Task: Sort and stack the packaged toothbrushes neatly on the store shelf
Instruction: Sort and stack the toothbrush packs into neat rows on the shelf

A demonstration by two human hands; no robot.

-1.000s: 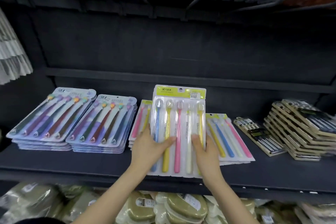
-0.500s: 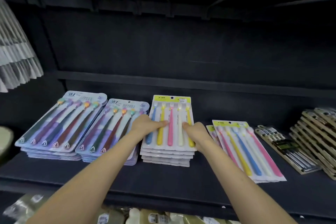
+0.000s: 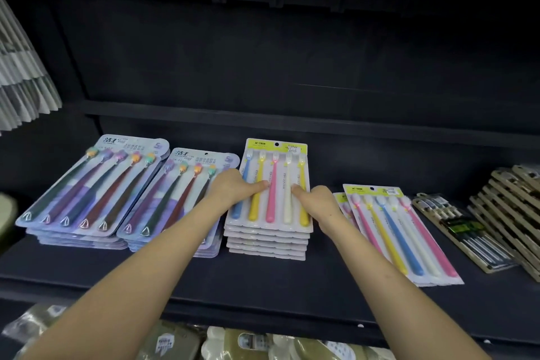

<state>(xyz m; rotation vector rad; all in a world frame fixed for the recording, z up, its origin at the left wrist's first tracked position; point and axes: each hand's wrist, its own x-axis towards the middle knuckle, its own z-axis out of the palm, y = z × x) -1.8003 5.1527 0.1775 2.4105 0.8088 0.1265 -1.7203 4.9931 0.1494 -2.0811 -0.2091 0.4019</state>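
Pressing top toothbrush pack (image 3: pixel 272 207), left hand (image 3: pixel 238 190), right hand (image 3: pixel 317 203), seemingly flat-fingered

The shelf (image 3: pixel 292 280) spans the middle of the frame. At its left, two stacks of packs lie side by side: the leftmost stack (image 3: pixel 87 193) and, just right of it, the second stack (image 3: pixel 172 199). The centre stack (image 3: pixel 268 240) stands just right of these. The left hand (image 3: pixel 233 193) rests on the left part of its top pack, the right hand (image 3: pixel 318 204) on the right part. Right of centre, two loose packs (image 3: pixel 400 231) lie overlapped. A flat pack (image 3: pixel 458 231) and the far-right stack (image 3: pixel 508 213) follow toward the right edge. Bagged goods (image 3: pixel 233 342) lie below the shelf, along the bottom of the frame.
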